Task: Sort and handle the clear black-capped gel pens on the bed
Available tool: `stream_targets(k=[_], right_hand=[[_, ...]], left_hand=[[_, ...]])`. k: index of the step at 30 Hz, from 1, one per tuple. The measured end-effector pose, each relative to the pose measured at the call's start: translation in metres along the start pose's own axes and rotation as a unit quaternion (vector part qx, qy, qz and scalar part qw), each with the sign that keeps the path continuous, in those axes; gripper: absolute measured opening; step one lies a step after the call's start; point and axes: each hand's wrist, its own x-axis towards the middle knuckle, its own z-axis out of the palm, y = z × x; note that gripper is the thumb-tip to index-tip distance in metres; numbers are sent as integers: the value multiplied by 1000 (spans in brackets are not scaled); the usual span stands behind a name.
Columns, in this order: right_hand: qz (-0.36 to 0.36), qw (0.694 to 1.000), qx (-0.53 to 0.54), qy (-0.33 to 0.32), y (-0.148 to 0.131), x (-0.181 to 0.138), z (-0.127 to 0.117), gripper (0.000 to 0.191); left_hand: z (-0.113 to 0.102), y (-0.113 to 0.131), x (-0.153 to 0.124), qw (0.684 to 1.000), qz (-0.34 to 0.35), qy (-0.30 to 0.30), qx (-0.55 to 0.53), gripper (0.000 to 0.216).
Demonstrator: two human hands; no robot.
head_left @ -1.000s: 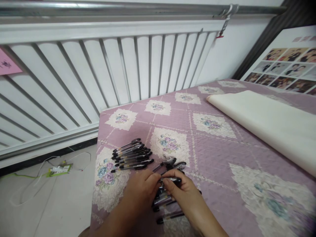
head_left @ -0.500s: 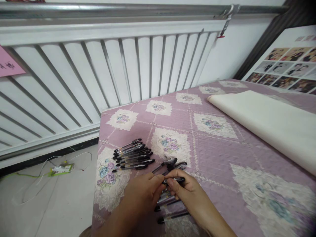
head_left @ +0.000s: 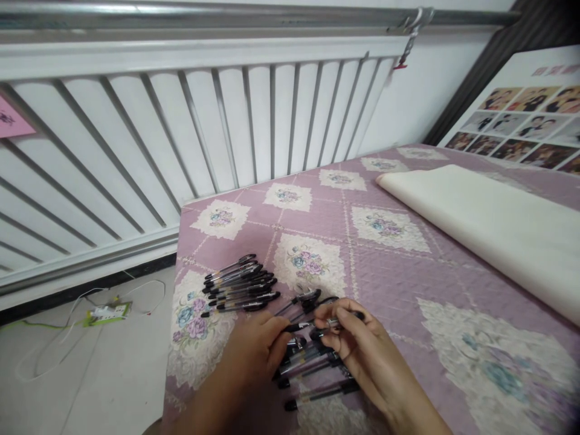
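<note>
My left hand [head_left: 254,347] pinches a gel pen [head_left: 296,327] by its barrel, mostly hidden by the fingers. The pen's black grip and tapered tip stick out toward the right. My right hand [head_left: 362,344] is closed on a pen cap [head_left: 356,315], clear with a black end, just right of that tip. Beneath both hands lie several loose capped pens [head_left: 317,396], partly covered by the right hand. Beyond the left hand, a row of black pens [head_left: 242,284] is stacked side by side.
The table wears a mauve floral cloth [head_left: 317,208]. A folded cream sheet [head_left: 480,211] lies at the right, before a photo board [head_left: 516,121]. A white radiator [head_left: 258,121] runs behind the table. On the floor at left sits a power strip [head_left: 109,313] with cords.
My right hand has drawn away to the right from my left, taking the cap along. The pen's tip now shows between the hands. The view has shifted slightly.
</note>
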Motion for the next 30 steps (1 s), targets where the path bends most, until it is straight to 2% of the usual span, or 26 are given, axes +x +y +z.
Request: stream_targets(k=[4, 7, 11, 14, 17, 21, 27, 30], right_hand=[[29, 1000, -8, -4, 3, -1, 4, 20], [8, 995, -94, 8, 9, 0, 4, 26], [-53, 955, -290, -6, 16, 2, 6, 29], [-90, 931, -354, -12, 19, 2, 9, 31], [-119, 916, -383, 1, 21, 2, 12, 30], [-136, 904, -405, -16, 19, 1, 11, 25], [-109, 915, -386, -42, 18, 3, 8, 13], [-91, 925, -367, -26, 19, 3, 6, 22]], left_hand=[[1, 0, 1, 1000, 6, 15, 4, 22], [2, -1, 1, 1000, 17, 25, 1, 22], [4, -3, 0, 999, 27, 45, 7, 22], [5, -4, 0, 998, 39, 48, 12, 20], [6, -5, 0, 998, 28, 48, 20, 17], [5, -6, -1, 998, 22, 32, 40, 16], [5, -7, 1, 999, 21, 8, 46, 19], [7, -7, 0, 999, 17, 15, 45, 19]])
